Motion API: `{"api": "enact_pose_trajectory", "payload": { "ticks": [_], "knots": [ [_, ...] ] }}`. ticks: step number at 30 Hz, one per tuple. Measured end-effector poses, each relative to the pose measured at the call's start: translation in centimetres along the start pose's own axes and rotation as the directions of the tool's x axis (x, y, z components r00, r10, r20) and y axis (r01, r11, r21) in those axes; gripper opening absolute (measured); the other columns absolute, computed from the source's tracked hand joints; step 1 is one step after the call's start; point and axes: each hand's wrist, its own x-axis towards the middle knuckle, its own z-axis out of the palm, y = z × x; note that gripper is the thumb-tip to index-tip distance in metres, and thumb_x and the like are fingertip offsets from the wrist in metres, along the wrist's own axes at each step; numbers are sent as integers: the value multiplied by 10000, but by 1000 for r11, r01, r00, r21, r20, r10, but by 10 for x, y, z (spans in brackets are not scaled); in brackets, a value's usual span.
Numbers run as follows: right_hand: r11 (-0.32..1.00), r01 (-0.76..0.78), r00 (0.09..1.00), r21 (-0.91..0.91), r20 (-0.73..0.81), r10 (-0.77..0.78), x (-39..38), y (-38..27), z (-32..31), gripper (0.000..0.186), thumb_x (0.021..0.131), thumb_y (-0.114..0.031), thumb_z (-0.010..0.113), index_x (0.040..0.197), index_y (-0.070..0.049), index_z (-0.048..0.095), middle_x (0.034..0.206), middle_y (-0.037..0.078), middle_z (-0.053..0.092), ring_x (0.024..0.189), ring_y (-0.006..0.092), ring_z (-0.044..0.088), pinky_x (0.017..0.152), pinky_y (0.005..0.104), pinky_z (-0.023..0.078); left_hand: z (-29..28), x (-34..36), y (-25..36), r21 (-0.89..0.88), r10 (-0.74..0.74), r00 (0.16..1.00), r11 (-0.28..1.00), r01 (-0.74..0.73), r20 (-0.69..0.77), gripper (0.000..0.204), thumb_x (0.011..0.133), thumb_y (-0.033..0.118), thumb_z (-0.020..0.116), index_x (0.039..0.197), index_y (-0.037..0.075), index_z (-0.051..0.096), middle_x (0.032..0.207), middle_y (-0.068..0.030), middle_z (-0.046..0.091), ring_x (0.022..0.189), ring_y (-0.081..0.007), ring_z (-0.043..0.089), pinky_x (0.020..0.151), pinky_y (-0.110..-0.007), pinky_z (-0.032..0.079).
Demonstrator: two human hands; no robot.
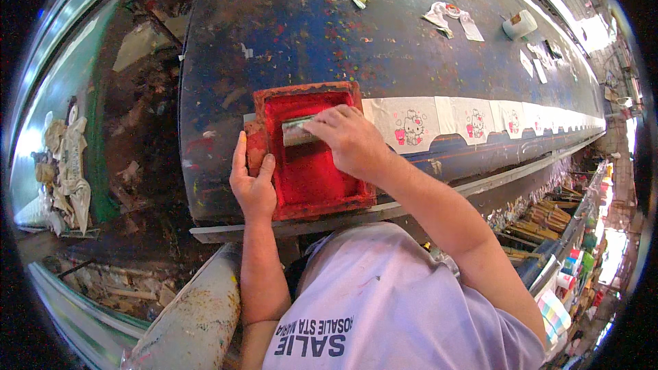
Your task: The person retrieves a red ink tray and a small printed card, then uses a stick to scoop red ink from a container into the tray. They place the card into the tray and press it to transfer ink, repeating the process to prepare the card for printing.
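A screen printing frame (356, 99) lies on the long table, its wooden rim stained red and its mesh coated with red ink. With my right hand (349, 140) I grip a squeegee (296, 131), which rests inside the frame toward its upper part. My left hand (255, 185) clasps the red-stained piece on the frame's left side, thumb on one side and fingers on the other. Right of the frame runs a row of white fabric pieces (404, 123) printed with a pink and black cartoon cat. The fabric under the frame is hidden.
Ink spatters cover the dark table (295, 34). On its far part lie a crumpled cloth (452, 19) and a tipped white tub (519, 25). A metal rail (473, 181) follows the near edge. Wooden frames (548, 216) are stored below right; rags (68, 157) hang at left.
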Motion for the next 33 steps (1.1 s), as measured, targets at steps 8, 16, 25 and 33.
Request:
{"api": "enact_pose_trajectory", "payload": {
  "ticks": [8, 16, 25, 33],
  "knots": [
    [1000, -21, 999, -9, -38, 21, 36, 15, -4, 450, 885, 50, 633, 1307, -42, 763, 1251, 150, 749, 1266, 384, 676, 1128, 482, 526, 1, 0, 2, -23, 12, 1000, 1000, -12, -1, 713, 970, -62, 768, 1641, 8, 539, 1506, -158, 691, 1323, -233, 687, 1160, -389, 535],
    [997, 34, 998, -73, 61, -29, 22, 11, 0, 460, 865, 22, 667, 1308, -65, 755, 1202, 131, 729, 1150, 362, 673, 1052, 486, 539, 0, 0, 2, 2, 3, 1000, 1000, -3, 10, 706, 985, -18, 784, 1643, -11, 528, 1575, -178, 642, 1381, -242, 651, 1189, -393, 511],
    [990, 114, 992, -85, 65, -109, -43, -44, 3, 287, 939, -161, 671, 1214, -106, 731, 1078, 104, 698, 1051, 324, 678, 913, 481, 549, -2, 0, 2, 86, 38, 999, 995, -40, 23, 698, 1015, 38, 780, 1656, -6, 507, 1627, -180, 593, 1428, -263, 619, 1215, -406, 493],
    [994, 101, 989, -38, 116, -96, -84, -74, 5, 329, 952, -248, 661, 1226, -85, 743, 1104, 102, 670, 1089, 309, 660, 942, 464, 551, 0, -2, -2, 294, 121, 992, 947, -128, 41, 862, 917, 86, 883, 1672, 15, 472, 1686, -182, 530, 1525, -305, 539, 1274, -440, 436]
  ]
}}
